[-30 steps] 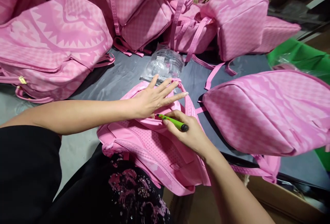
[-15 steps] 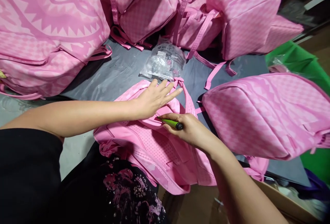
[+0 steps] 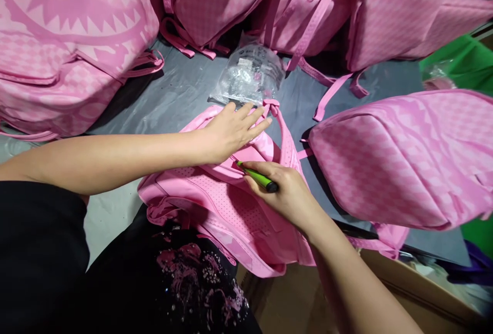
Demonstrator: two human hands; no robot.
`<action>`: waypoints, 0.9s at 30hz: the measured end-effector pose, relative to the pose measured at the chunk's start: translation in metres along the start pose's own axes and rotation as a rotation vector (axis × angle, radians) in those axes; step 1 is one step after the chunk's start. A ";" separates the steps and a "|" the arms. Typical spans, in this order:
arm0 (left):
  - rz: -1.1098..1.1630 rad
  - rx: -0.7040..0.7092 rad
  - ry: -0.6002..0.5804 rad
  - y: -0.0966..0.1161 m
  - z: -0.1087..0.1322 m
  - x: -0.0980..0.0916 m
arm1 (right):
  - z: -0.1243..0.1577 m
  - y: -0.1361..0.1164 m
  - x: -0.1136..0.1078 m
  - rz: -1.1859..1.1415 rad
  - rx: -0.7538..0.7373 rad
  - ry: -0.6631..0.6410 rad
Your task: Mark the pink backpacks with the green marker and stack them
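While the grey bench stretches beyond, a checkered backpack lies at three o'clock from the central pink backpack. At twelve o'clock lies a clear plastic bag. The left hand, fingers spread, presses the central backpack's top; the right hand grips a green pen, tip toward ten o'clock.

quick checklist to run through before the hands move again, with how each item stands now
1. Right hand grips green marker: ok, held between thumb and fingers.
2. Left hand on pink backpack: ok, spread over its upper part.
3. Marker tip touching backpack: cannot tell, too small.
4. Backpack fully on grey surface: not ok, near side overhangs.
5. Left hand apart from plastic bag: cannot tell, very close.
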State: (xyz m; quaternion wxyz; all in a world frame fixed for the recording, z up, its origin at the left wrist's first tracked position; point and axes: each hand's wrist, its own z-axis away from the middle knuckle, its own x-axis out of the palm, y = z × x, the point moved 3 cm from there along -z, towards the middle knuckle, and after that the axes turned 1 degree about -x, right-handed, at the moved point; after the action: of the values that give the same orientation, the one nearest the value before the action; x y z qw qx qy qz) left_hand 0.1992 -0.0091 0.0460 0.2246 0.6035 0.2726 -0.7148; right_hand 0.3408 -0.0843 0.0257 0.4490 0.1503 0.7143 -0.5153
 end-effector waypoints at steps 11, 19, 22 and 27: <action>-0.025 -0.048 0.028 -0.002 -0.002 0.003 | -0.008 -0.006 0.003 0.071 0.008 0.003; 0.064 -0.121 0.012 -0.002 0.001 0.000 | -0.013 -0.015 0.003 0.176 0.027 -0.018; 0.047 -0.147 0.020 -0.004 0.003 0.001 | -0.014 -0.017 0.003 0.238 0.059 -0.022; 0.031 -0.185 0.022 -0.004 0.006 0.003 | -0.015 -0.019 0.005 0.226 0.067 0.001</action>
State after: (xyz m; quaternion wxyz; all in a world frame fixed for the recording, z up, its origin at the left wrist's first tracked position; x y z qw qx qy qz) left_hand 0.1919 -0.0098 0.0441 0.2874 0.5923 0.3306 -0.6762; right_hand 0.3177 -0.0807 0.0339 0.4986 0.2448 0.6755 -0.4850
